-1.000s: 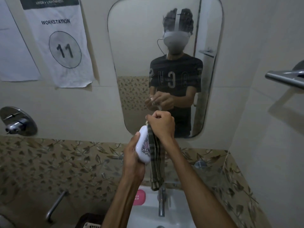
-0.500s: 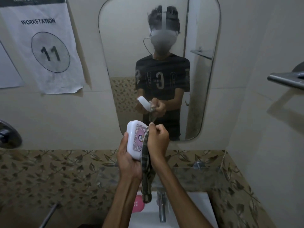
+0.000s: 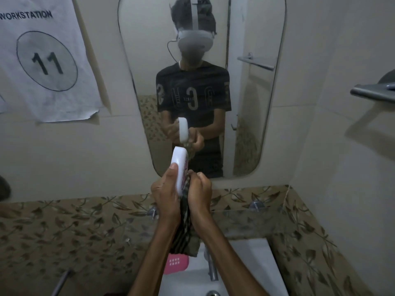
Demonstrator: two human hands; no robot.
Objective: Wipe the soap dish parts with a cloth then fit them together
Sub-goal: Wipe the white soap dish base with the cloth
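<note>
Left hand (image 3: 165,194): gripping the white soap dish lid (image 3: 180,167), held on edge above the sink (image 3: 241,272)
Right hand (image 3: 199,192): fisted around the striped cloth (image 3: 184,229), pressed to the lid's patterned face; cloth hangs between the wrists
Sink: pink soap dish tray (image 3: 175,263) beside the tap (image 3: 210,263)
Wall: paper sign (image 3: 46,60) reading "WORKSTATION" and "11"; mirror (image 3: 252,116) alongside
</note>
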